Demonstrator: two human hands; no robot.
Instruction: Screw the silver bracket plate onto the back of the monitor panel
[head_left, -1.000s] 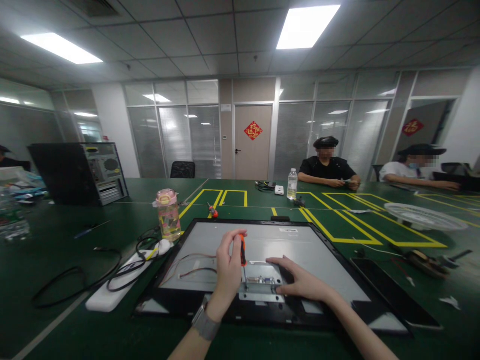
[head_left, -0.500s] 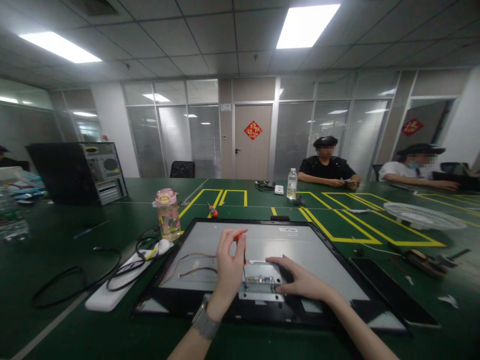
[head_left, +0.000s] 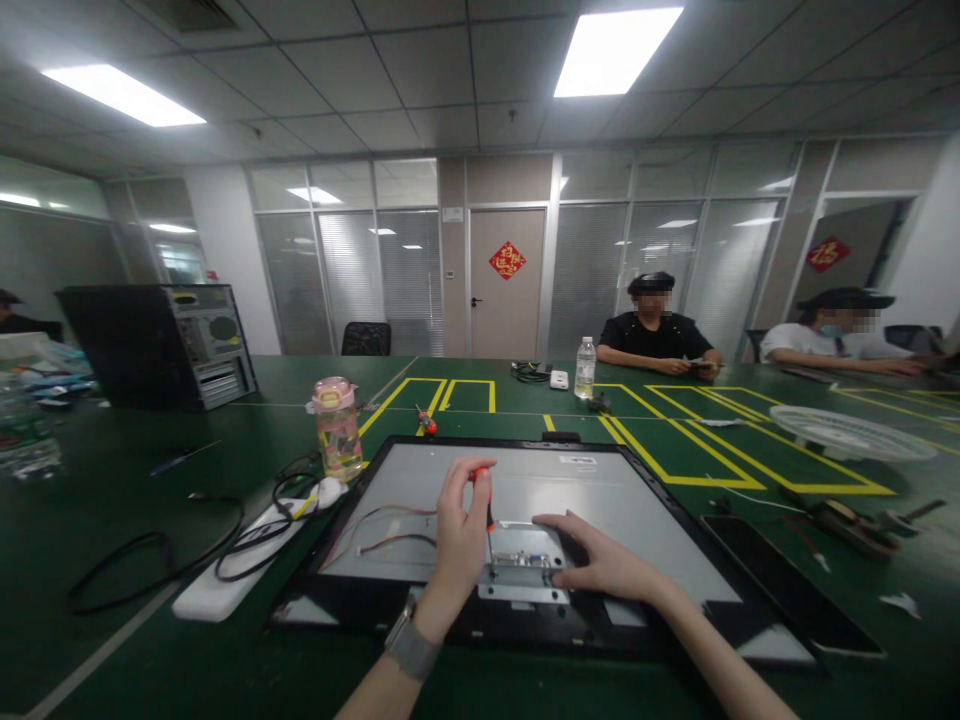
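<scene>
- vs 1 s ago: barely any diff. left hand (head_left: 459, 535) is in the same spot, but less of the screwdriver (head_left: 487, 505) handle shows now. Back then a long orange strip sat between the fingers, now it's mostly just a red bit poking out up top by the fingertips, so the handle looks rolled a little in the fingers.
- right hand (head_left: 600, 565) hasn't shifted at all afaict, and the metal bracket (head_left: 521, 585) is in the same place too.
- left hand pose: wrist w/ a watch comes in from bottom centre, hand stands upright, fingers curled round the handle. Grip is clenched on the screwdriver, thumb side facing the right hand.
- screwdriver is nearly vertical, thin shaft runs down to the left end of the bracket. Tip looks to be touching it, too small to see on what exactly.
- right hand pose: forearm comes in from bottom right, palm down, fingers spread flat across the right part of the bracket. Grip is released, just resting on top.
- bracket lies on the near edge of the monitor back (head_left: 645, 520), which is flat on the green tabletop (head_left: 150, 650).
- thin wires (head_left: 390, 530) lie on the panel just left of the left hand.
- pink bottle (head_left: 336, 430) stands near the panel's far left corner.
</scene>
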